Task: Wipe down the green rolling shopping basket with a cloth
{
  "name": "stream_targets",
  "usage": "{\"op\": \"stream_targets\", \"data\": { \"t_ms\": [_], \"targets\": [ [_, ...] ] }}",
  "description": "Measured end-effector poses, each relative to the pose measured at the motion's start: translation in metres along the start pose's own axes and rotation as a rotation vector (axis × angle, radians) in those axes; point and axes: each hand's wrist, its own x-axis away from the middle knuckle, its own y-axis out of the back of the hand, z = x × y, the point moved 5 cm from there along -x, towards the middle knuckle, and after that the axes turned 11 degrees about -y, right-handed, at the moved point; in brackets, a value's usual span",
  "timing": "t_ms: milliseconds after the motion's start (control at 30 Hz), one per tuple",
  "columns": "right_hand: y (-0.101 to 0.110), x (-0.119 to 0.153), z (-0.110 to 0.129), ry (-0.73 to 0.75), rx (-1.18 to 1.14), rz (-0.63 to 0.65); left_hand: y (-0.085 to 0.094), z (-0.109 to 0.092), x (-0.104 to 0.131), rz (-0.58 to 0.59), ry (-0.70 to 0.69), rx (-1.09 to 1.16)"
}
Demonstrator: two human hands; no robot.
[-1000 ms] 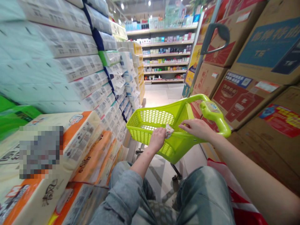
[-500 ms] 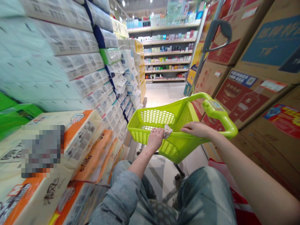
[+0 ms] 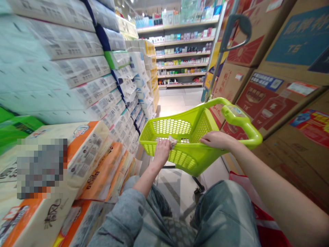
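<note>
A lime-green shopping cart (image 3: 197, 161) with perforated walls stands in front of my knees. My left hand (image 3: 161, 151) is on the near rim toward the cart's narrow end, its fingers closed on a crumpled whitish wad (image 3: 172, 142) that looks like a tissue or cloth. The wad rests against the rim. Farther right along the same rim, my right hand (image 3: 216, 140) is wrapped over the edge near the handle end; its fingertips reach inside the basket. Part of the cart's inside is hidden behind the near wall and my hands.
Stacked tissue packs (image 3: 89, 70) rise on the left, with orange-and-cream packs (image 3: 84, 147) close by my left arm. Cardboard boxes (image 3: 267, 99) line the right. A grey upright handle (image 3: 235, 34) stands beyond the cart. Stocked shelves (image 3: 182, 44) close off the aisle's far end.
My left hand has slid left along the near rim with the crumpled wad. My right hand keeps its hold on the rim, and the cart stays about where it was.
</note>
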Motion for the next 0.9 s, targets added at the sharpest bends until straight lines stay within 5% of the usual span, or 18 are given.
{"op": "stream_targets", "data": {
  "t_ms": [133,233,667,900],
  "targets": [
    [0.001,0.002,-0.001,0.000,0.032,-0.009,0.001,-0.040,-0.018,-0.056,-0.114,0.038],
    [0.004,0.004,-0.003,-0.019,0.034,-0.013,0.000,-0.046,-0.021,-0.055,-0.104,0.017],
    [0.010,0.004,-0.017,-0.067,-0.017,-0.082,-0.003,0.064,0.028,0.046,0.112,-0.083],
    [0.007,0.002,-0.014,-0.039,0.012,-0.050,-0.001,0.069,0.031,0.076,0.152,-0.072]
  ]
}}
